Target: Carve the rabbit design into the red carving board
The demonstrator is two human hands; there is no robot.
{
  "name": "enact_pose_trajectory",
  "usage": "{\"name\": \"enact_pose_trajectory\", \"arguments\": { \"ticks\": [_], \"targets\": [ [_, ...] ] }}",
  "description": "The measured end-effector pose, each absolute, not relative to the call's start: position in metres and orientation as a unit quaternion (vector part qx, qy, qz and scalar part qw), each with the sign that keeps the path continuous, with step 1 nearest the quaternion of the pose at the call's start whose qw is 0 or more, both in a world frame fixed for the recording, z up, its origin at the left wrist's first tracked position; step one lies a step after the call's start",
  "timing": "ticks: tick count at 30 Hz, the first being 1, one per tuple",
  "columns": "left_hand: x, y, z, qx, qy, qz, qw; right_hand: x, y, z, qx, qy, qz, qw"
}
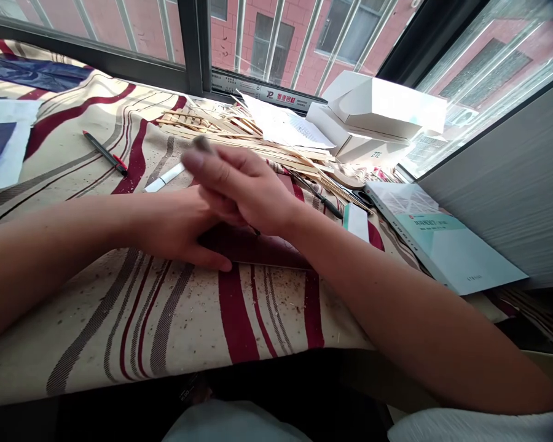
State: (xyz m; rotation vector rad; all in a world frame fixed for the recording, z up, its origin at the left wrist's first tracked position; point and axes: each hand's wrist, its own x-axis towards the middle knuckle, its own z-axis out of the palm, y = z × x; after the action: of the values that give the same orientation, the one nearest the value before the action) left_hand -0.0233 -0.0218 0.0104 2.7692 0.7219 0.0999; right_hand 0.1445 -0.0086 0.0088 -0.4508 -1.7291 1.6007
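Note:
My right hand is wrapped round a slim tool, slightly blurred. The tool's rounded grey end sticks out above the thumb, and a small dark tip shows below the fist. Most of the tool is hidden by the fingers. Just under it, my left hand lies low over a dark maroon board, its thumb stretched out flat along the near edge. The other left fingers are covered by my right hand. A white marker-like stick lies just beyond my left wrist.
Thin wooden strips lie heaped by the window with a printed paper on top. A white box, a book, a dark pen-like tool and a small white-green box sit rightward. A red-black pen lies left. Crumbs dot the striped cloth.

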Motion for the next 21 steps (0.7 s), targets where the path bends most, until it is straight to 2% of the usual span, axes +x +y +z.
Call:
{"name": "enact_pose_trajectory", "arguments": {
  "ticks": [2,3,4,8,10,12,17,19,21],
  "targets": [
    [-0.022,-0.023,0.012,0.957,0.257,0.05,0.125,0.145,-0.009,0.007,-0.232,-0.625,0.605,0.435],
    [-0.021,-0.024,0.012,0.956,0.259,0.055,0.125,0.145,-0.01,0.007,-0.233,-0.62,0.604,0.443],
    [-0.021,-0.024,0.011,0.955,0.259,0.056,0.13,0.146,-0.01,0.006,-0.215,-0.633,0.61,0.426],
    [-0.025,-0.018,0.002,0.959,0.23,0.058,0.155,0.153,-0.008,0.007,-0.078,-0.702,0.662,0.25],
    [-0.026,-0.013,-0.001,0.963,0.216,0.064,0.146,0.154,-0.004,0.008,-0.063,-0.682,0.691,0.229],
    [-0.026,-0.008,-0.003,0.965,0.215,0.057,0.139,0.152,-0.002,0.008,-0.112,-0.663,0.692,0.261],
    [-0.025,-0.006,-0.002,0.955,0.258,0.042,0.138,0.143,-0.008,0.004,-0.274,-0.608,0.586,0.46],
    [-0.026,-0.008,-0.002,0.956,0.252,0.034,0.147,0.145,-0.008,0.003,-0.238,-0.631,0.61,0.416],
    [-0.026,-0.009,-0.002,0.958,0.234,0.03,0.161,0.15,-0.005,0.003,-0.139,-0.669,0.664,0.304]
  ]
}}
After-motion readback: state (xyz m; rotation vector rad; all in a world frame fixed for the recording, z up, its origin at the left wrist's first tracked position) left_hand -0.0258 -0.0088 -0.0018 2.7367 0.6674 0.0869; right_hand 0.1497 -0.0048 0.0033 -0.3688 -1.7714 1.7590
